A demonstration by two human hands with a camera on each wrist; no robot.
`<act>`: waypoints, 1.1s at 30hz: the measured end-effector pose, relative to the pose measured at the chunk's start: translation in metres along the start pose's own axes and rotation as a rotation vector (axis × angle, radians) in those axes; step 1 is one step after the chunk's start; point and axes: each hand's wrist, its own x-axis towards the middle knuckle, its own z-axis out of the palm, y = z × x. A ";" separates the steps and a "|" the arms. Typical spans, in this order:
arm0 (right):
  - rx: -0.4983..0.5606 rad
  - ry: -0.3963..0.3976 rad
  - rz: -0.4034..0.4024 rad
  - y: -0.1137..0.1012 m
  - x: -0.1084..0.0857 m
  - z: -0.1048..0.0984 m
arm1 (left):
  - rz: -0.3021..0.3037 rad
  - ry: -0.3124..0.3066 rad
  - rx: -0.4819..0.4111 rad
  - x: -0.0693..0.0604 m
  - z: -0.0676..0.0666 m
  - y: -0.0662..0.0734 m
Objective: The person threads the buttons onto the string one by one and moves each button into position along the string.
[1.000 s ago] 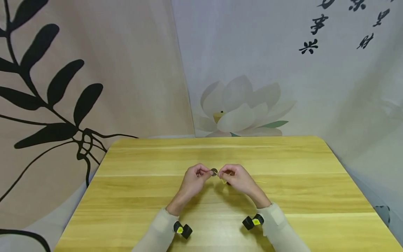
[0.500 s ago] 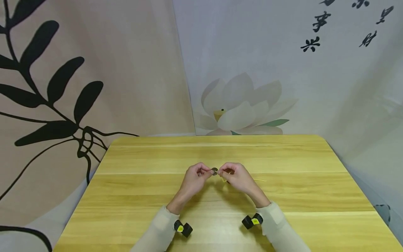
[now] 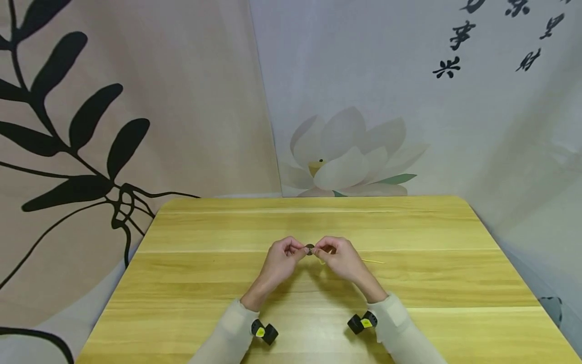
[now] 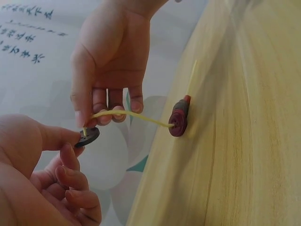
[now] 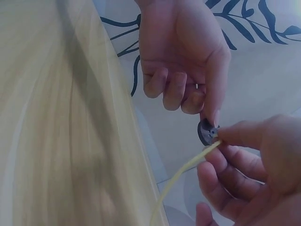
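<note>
Between thumb and fingertips, my left hand [image 3: 281, 260] holds a dark round button [image 4: 88, 137] with small holes, its face toward my right hand. My right hand [image 3: 342, 260] pinches a yellow cord [image 5: 178, 173] close against that button; in the left wrist view the cord's end meets a hole, but how far through cannot be told. From my right fingers the cord runs to several threaded buttons, the front one a dark red button [image 4: 178, 124], with grey and orange-red ones behind it. The cord's tail [image 3: 374, 261] extends to the right of my right hand in the head view.
Both hands are above a light wooden table [image 3: 218, 283]. A cloth backdrop [image 3: 204, 101] with printed leaves, a lotus and characters hangs behind it. Each sleeved wrist wears a small black camera, such as the left wrist camera [image 3: 265, 331].
My right hand has shifted very slightly left, its fingertips closer to the dark button. The dark red button seen under it a second ago is now hidden in the head view. My left hand stays put.
</note>
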 end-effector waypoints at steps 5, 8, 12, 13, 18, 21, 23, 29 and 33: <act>-0.001 0.006 -0.002 0.001 0.000 0.003 | -0.014 -0.004 0.004 0.001 0.000 -0.001; -0.003 0.010 0.003 -0.002 -0.001 0.003 | -0.025 -0.002 0.004 0.001 0.000 -0.003; -0.005 0.019 -0.012 -0.002 -0.001 0.004 | -0.027 0.002 0.000 0.001 0.000 -0.003; -0.007 0.022 -0.017 -0.003 -0.001 0.004 | -0.026 0.003 -0.003 0.001 0.000 -0.003; -0.020 0.038 -0.040 -0.003 0.000 0.005 | -0.021 0.003 -0.007 0.002 0.000 -0.004; -0.024 0.040 -0.046 -0.003 0.000 0.005 | -0.029 0.000 -0.008 0.002 0.000 -0.004; -0.026 0.041 -0.048 -0.003 0.000 0.005 | -0.032 0.001 -0.005 0.002 0.000 -0.003; -0.012 0.045 -0.048 -0.002 0.000 0.005 | -0.029 0.008 0.005 0.002 0.000 -0.003; -0.009 0.047 -0.062 -0.001 0.000 0.005 | -0.037 0.016 0.000 0.000 0.000 0.001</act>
